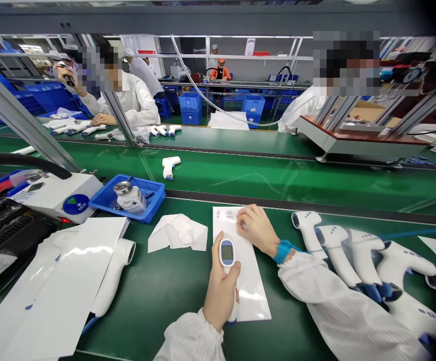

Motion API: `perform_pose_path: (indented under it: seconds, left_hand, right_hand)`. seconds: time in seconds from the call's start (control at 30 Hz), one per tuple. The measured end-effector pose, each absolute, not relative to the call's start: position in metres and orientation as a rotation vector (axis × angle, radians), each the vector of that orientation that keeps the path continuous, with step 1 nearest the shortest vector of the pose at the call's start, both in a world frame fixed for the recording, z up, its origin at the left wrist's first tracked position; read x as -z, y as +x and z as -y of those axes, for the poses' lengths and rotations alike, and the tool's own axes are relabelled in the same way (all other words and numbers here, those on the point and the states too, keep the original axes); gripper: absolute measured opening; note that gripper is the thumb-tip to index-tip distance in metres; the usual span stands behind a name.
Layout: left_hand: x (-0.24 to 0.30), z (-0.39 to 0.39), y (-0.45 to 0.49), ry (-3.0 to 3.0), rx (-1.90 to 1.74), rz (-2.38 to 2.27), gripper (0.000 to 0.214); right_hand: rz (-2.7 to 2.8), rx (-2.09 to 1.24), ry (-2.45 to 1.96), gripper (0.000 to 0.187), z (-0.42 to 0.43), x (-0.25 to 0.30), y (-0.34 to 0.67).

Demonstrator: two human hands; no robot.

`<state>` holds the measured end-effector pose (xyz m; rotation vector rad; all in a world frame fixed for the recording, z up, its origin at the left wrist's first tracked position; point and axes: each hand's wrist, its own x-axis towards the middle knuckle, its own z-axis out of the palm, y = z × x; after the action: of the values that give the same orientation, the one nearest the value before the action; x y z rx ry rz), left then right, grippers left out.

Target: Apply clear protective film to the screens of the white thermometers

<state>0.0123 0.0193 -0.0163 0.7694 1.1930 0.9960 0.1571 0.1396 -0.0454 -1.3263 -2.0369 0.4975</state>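
Observation:
My left hand (220, 288) is wrapped round a white infrared thermometer (227, 253), its small screen facing up. The thermometer rests over a white label sheet (250, 281) lying on the green bench. My right hand (255, 228) is at the sheet's top end, fingers pinched together at a barcode sticker (228, 215); what they pinch is too small to name. A blue wrist strap (283, 249) sits on my right wrist.
Several white thermometers (353, 255) lie in a row at the right. A crumpled cloth (176, 233), a blue tray (105, 203) with a bottle (130, 197), white sheets (52, 286) and a machine (56, 193) are at the left. One thermometer (169, 166) rides the conveyor; other people work beyond.

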Motion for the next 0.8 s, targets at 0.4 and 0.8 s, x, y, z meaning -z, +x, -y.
perform_pose_path:
  seconds: [0.4, 0.8]
  left_hand:
    - [0.020, -0.020, 0.012, 0.776, -1.065, -1.116, 0.076]
    - [0.023, -0.019, 0.009, 0.773, -1.082, -1.054, 0.078]
  right_hand:
    - [1.801, -1.498, -1.107, 0.010, -0.064, -0.026, 0.151]
    - [1.693, -1.690, -1.226, 0.006, -0.048, -0.026, 0.141]
